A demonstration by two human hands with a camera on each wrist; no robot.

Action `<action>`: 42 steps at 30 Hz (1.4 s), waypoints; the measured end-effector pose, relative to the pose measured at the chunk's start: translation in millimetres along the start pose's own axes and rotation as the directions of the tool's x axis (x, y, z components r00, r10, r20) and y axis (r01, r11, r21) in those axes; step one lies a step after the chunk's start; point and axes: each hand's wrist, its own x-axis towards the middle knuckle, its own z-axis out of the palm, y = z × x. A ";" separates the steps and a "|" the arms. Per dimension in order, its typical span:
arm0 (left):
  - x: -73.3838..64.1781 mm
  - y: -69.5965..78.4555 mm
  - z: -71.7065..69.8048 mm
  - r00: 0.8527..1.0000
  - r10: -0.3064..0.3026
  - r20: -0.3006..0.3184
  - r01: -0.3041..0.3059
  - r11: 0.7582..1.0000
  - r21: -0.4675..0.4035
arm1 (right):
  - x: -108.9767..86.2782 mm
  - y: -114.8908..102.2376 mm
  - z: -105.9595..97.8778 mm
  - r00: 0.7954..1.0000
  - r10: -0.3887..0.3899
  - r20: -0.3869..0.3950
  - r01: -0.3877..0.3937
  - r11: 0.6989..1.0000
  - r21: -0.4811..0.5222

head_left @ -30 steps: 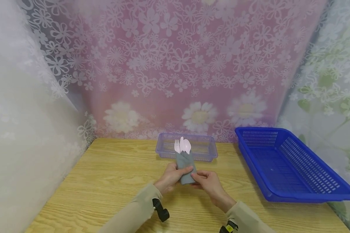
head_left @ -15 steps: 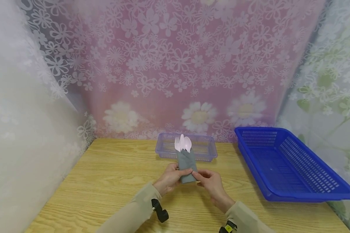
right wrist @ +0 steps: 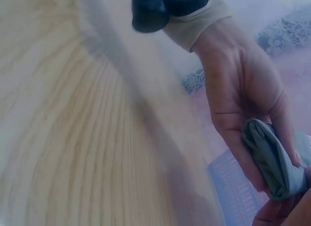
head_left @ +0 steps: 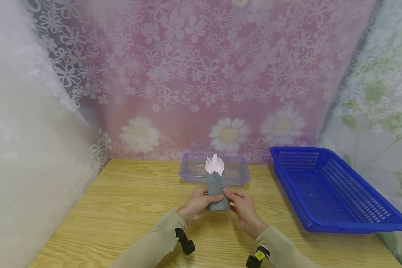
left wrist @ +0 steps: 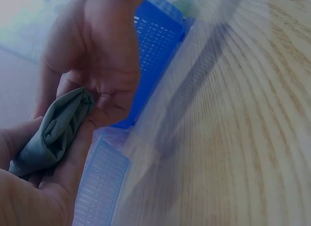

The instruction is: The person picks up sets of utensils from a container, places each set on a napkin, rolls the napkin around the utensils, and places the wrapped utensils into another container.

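A grey cloth napkin [head_left: 217, 188], folded into a pocket, is held up in front of me by both hands. Out of its top stick a pale pink fork [head_left: 209, 165], a knife [head_left: 214, 162] and a spoon [head_left: 220, 166]; their handles are hidden inside. My left hand [head_left: 197, 203] grips the napkin from the left, thumb across its front and fingers behind. With thumb and fingers, my right hand [head_left: 243, 208] pinches its right edge. In the left wrist view, the rolled layers at the bottom end of the napkin [left wrist: 60, 129] show between the hands.
Behind the napkin stands a clear purple basket [head_left: 236, 178] on the wooden table [head_left: 137, 193]. A large blue basket [head_left: 308, 208] sits at the right. Flowered curtains [head_left: 201, 74] hang at the back and both sides.
The napkin with its cutlery has shifted slightly right and now stands more upright. My right thumb has moved up along the napkin's right edge. The left hand keeps its hold.
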 end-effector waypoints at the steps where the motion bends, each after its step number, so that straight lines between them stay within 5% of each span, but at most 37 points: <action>1: 0.1 -0.2 0.2 1.000 0.001 -0.002 -0.001 1.000 0.002 | -0.6 -0.2 0.7 1.000 0.008 -0.003 -0.008 1.000 0.023; 12: 0.9 -4.2 1.2 1.000 0.018 -0.004 -0.018 1.000 0.018 | 5.3 -3.1 7.7 0.995 0.083 -0.054 -0.074 0.985 0.155; 42: -2.1 -4.7 4.3 0.999 -0.015 0.041 0.011 0.996 0.084 | 25.4 -18.0 7.5 0.990 0.087 -0.112 -0.065 0.980 0.187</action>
